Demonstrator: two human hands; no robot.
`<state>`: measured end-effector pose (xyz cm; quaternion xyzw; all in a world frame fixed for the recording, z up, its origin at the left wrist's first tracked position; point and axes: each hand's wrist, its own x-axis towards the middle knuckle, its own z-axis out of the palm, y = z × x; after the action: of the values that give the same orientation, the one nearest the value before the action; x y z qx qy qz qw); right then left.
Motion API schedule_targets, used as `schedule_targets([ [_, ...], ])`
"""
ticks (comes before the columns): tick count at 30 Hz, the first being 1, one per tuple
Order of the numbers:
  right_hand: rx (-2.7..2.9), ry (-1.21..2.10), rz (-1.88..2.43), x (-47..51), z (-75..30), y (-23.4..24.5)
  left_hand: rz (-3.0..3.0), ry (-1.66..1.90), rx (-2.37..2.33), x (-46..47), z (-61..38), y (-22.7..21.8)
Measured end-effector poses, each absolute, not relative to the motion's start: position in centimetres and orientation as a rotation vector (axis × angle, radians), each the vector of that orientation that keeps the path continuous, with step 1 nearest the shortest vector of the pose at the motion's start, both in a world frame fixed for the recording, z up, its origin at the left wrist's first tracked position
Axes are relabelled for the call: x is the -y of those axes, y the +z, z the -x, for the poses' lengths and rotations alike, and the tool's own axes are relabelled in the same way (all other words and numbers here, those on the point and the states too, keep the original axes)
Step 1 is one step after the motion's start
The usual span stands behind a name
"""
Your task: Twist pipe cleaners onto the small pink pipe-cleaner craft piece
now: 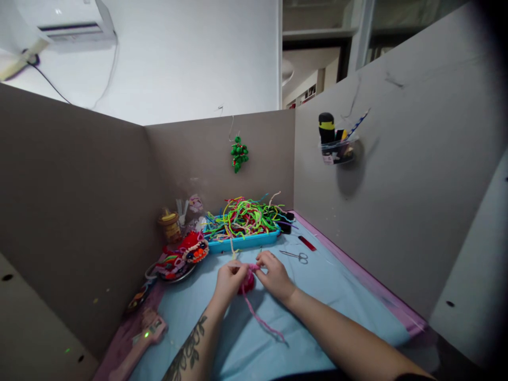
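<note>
Pink yarn [262, 321] runs between my two hands, and its loose tail trails toward me over the blue cloth. My left hand [230, 280] pinches the pink piece from the left side, thumb and fingertips together. From the right, my right hand [275, 275] also has its fingertips closed on the pink yarn. A small red piece [247, 283] hangs just below the pink part, between the hands; how the two join is hidden by my fingers. A pale strand [233, 248] rises behind my left hand toward the tray.
A blue tray [246, 242] heaped with colourful yarn stands at the back. Scissors [296, 256] and a red strip [307, 243] lie to the right. At left are a dish of red knitted pieces [178, 259], a jar [170, 227] and a pink glue gun [145, 333]. Grey panels surround the table.
</note>
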<state>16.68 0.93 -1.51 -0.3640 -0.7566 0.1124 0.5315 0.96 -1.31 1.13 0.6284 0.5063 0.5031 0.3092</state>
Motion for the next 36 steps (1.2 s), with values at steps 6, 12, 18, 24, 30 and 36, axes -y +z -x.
schedule_targets([
  [6,1.855,0.503,0.863,-1.3,-16.9,-1.4,-1.696,1.316,-1.301,1.0,-0.3,1.0],
  [12,2.019,0.741,0.716,-1.6,-17.3,-1.1,-1.835,1.227,-1.231,1.3,0.2,1.5],
  [18,2.01,0.844,0.715,-1.4,-17.2,-1.0,-1.933,1.178,-1.168,1.3,0.5,1.6],
  [24,1.773,0.914,0.806,-1.9,-17.3,-0.7,-1.923,1.212,-1.167,0.8,0.3,0.6],
  [30,1.646,0.932,0.812,-2.2,-17.2,-1.0,-1.833,1.168,-1.173,1.4,-0.5,0.7],
  [36,1.622,0.77,0.843,-2.2,-17.2,-1.4,-1.663,1.108,-1.06,2.1,-1.2,1.2],
])
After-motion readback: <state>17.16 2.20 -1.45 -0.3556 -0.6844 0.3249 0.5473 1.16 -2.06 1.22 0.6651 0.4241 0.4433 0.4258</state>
